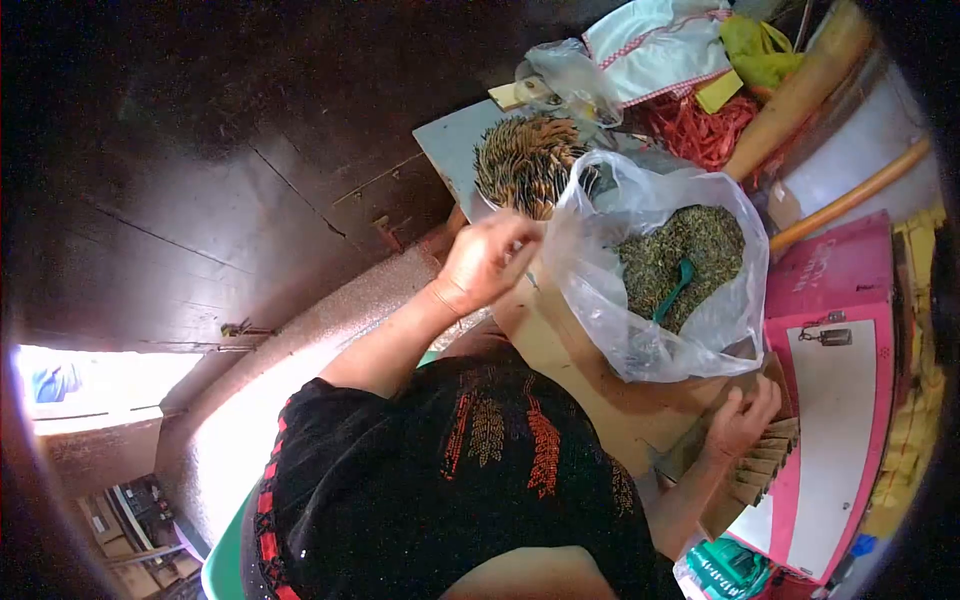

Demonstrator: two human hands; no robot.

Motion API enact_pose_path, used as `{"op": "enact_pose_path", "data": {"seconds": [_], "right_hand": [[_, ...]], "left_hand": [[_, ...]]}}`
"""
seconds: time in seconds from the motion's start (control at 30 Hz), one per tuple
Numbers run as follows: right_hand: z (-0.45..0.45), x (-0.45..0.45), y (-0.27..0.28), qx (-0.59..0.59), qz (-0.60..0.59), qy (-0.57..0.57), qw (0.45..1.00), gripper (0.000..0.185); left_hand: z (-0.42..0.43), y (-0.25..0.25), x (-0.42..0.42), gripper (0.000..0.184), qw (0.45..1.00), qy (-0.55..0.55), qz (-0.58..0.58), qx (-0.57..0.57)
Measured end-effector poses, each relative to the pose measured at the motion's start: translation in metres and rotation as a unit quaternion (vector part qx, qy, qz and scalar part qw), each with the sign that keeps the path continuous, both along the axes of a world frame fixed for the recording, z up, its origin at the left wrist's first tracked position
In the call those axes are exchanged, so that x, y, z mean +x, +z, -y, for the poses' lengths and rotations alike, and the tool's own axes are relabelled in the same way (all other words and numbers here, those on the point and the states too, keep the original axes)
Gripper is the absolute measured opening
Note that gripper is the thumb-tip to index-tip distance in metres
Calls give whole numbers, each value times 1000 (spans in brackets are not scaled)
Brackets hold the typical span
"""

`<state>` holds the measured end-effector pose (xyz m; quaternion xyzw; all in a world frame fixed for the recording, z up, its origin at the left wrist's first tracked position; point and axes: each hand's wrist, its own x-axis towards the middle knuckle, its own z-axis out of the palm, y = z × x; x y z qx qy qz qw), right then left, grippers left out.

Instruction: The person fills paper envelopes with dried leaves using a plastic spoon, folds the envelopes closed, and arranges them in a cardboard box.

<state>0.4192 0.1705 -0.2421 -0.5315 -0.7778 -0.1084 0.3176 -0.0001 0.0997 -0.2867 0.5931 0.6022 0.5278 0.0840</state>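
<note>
Bag [592,290] on cardboard [605,405], perhaps; dark panel [200,190] nearby.

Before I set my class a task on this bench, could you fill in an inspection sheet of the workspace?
Surface: a tan board below the bag; a pale grey board beyond.
Job's things: an open clear plastic bag holding shredded dried leaf and a green spoon-like utensil; a pile of narrow brown rolls; fanned brown pieces.
Clutter: red shredded strips and a white cloth, behind the bag.
Hands: left hand curled, contents unclear; right hand at the fanned brown pieces, grip unclear.
Cables: nothing seen.
Surroundings: a pink-and-white panel at right; a thick wooden pole behind.
</note>
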Motion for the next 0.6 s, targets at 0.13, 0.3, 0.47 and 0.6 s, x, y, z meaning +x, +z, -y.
{"op": "enact_pose_path", "data": {"seconds": [0.13, 0.3, 0.47, 0.6], "right_hand": [[3, -25, 12, -43, 84, 9, 996, 34], [-2, -30, 5, -5, 83, 59, 995, 31], [-4, -26, -5, 13, 82, 77, 994, 29], [-2, -34, 1, -30, 122, 48, 991, 26]], "left_hand": [[-2, -4, -24, 9, 997, 70, -4, -23], [-18, 2, -41, 8, 994, 107, -23, 6], [-50, 13, -61, 9, 992, 125, -32, -6], [-90, 22, -75, 12, 989, 114, -95, 11]]}}
